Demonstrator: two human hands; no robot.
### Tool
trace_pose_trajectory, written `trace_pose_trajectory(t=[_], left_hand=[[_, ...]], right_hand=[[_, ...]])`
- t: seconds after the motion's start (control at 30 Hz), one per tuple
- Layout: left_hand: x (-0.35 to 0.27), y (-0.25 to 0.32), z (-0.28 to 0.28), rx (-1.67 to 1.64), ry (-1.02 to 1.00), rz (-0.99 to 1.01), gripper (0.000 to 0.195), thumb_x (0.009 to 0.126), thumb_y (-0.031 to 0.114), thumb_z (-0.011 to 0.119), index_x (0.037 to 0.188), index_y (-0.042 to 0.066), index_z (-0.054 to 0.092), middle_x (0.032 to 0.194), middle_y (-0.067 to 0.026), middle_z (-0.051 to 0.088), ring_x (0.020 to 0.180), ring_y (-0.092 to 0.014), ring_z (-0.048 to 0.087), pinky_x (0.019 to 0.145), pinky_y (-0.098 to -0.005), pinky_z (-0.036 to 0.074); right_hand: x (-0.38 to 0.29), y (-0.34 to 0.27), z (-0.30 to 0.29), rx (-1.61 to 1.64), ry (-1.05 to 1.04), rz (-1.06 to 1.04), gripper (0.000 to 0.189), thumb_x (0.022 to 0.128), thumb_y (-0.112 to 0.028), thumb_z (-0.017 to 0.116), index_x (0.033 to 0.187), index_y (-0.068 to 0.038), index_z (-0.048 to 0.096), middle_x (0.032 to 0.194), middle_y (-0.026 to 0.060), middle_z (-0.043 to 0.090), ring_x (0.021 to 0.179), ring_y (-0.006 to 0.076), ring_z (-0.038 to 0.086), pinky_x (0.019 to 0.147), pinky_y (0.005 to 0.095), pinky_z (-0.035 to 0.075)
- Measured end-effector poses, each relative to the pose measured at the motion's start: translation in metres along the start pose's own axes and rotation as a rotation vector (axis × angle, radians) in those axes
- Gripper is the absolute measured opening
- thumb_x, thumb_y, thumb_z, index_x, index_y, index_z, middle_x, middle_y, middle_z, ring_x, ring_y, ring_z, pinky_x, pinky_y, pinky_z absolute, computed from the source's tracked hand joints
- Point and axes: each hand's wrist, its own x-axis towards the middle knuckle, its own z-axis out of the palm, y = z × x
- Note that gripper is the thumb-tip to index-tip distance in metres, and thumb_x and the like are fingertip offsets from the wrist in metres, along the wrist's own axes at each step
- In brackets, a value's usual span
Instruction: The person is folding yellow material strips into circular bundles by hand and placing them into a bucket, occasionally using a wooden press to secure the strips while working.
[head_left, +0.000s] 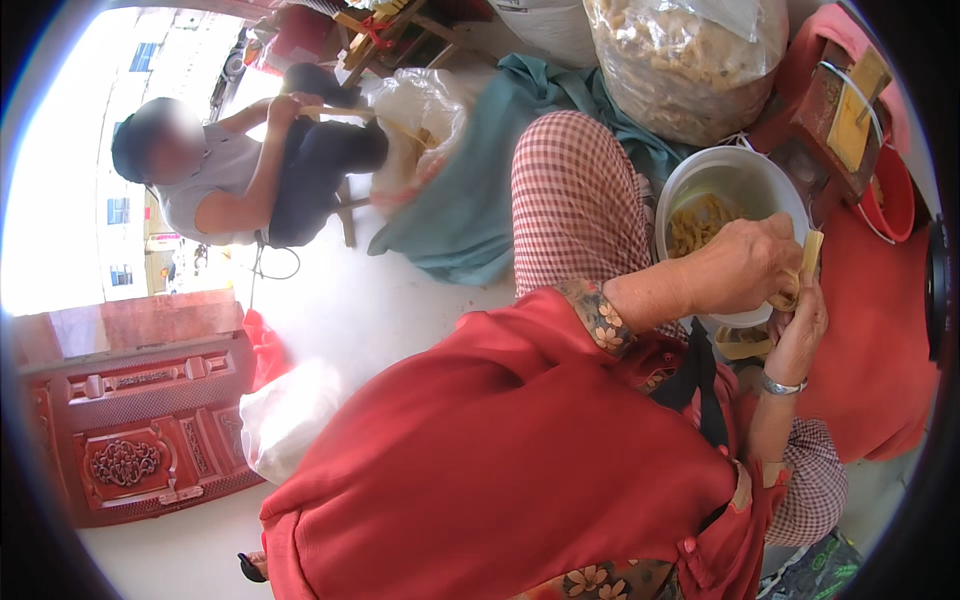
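My left hand (742, 259) reaches over a white plastic bucket (671, 184), its fingers bent around a loop of a pale yellow strip (811, 251). Close against it, my right hand (801, 322), with a silver-coloured bracelet (782, 385) at the wrist, grips the same strip, or one beside it; the fingers overlap. A flat end of the strip stands up past my fingertips. Curled yellowish pieces (697, 221) lie inside the bucket, partly hidden under my left hand. Another pale strip (742, 346) shows below the bucket's rim, near my right wrist.
A wooden board with a nail (851, 124) rests on a brown stand (806, 135) beside a red bucket (896, 199). A full clear plastic bag (686, 75) stands behind the white bucket. Beyond a teal cloth (450, 217), a seated person (225, 180) holds a long pale strip.
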Motion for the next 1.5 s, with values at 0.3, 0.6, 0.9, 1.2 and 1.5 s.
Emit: trace_pose_trajectory(t=[0.3, 0.6, 0.9, 1.2, 1.5], left_hand=[[-0.011, 0.004, 0.000, 0.075, 0.061, 0.121, 0.019, 0.067, 0.014, 0.068, 0.077, 0.005, 0.055, 0.078, -0.0112, 0.055, 0.069, -0.030, 0.057, 0.059, -0.0378, 0.048], [-0.012, 0.007, -0.009, -1.375, -0.087, -0.515, 0.013, 0.085, 0.005, 0.058, 0.097, 0.000, 0.057, 0.079, -0.0049, 0.063, 0.077, -0.012, 0.061, 0.066, -0.0232, 0.050], [-0.024, 0.009, 0.005, -0.499, 0.023, -0.098, 0.029, 0.076, 0.018, 0.067, 0.101, 0.004, 0.063, 0.083, -0.0140, 0.064, 0.081, -0.026, 0.062, 0.073, -0.0366, 0.049], [-0.033, 0.009, 0.000, -0.728, -0.011, -0.396, 0.027, 0.089, 0.026, 0.053, 0.094, 0.001, 0.062, 0.079, -0.0144, 0.062, 0.079, -0.029, 0.063, 0.070, -0.0398, 0.051], [-0.043, 0.017, -0.003, -1.665, -0.107, -0.581, 0.033, 0.096, 0.019, 0.039, 0.092, -0.007, 0.059, 0.082, -0.0175, 0.059, 0.069, -0.027, 0.061, 0.068, -0.0516, 0.056]], right_hand=[[-0.004, -0.001, -0.027, 0.053, -0.249, 0.230, 0.036, 0.099, -0.034, 0.034, 0.115, -0.007, 0.053, 0.061, -0.0070, 0.039, 0.042, -0.0002, 0.027, 0.036, 0.0155, 0.020], [-0.010, 0.007, -0.018, -0.119, -0.288, -0.244, 0.037, 0.098, -0.031, 0.042, 0.119, -0.001, 0.050, 0.075, -0.0020, 0.049, 0.047, 0.0022, 0.034, 0.040, 0.0163, 0.022], [0.003, 0.036, -0.052, -0.030, -0.216, -0.082, 0.048, 0.098, -0.034, 0.039, 0.130, 0.002, 0.044, 0.083, 0.0019, 0.052, 0.053, 0.0040, 0.038, 0.044, 0.0192, 0.025], [-0.006, 0.004, -0.002, -0.316, -0.188, -0.315, 0.056, 0.098, -0.042, 0.033, 0.130, 0.004, 0.042, 0.122, 0.0139, 0.048, 0.111, 0.0231, 0.047, 0.095, 0.0338, 0.035], [-0.013, 0.016, -0.014, -0.108, -0.270, -0.264, 0.073, 0.095, -0.058, 0.021, 0.124, 0.005, 0.043, 0.124, 0.0192, 0.046, 0.116, 0.0275, 0.046, 0.100, 0.0371, 0.035]])
